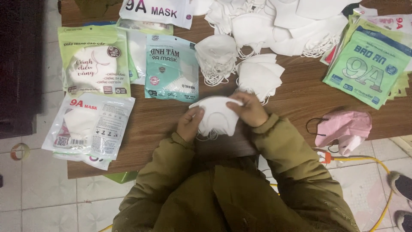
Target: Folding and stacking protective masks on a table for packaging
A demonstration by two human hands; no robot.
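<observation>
Both my hands hold a small stack of white folded face masks just above the near edge of the brown wooden table. My left hand grips the stack's left side with the thumb on top. At the stack's right side, my right hand has its fingers curled over the upper edge. Ear loops hang under the stack. I wear olive-green jacket sleeves.
Loose white masks and a big heap lie further back. Sealed mask packets sit at the left: green, teal, white. Green-blue packets are stacked at the right, beside pink masks. A yellow cable crosses the tiled floor.
</observation>
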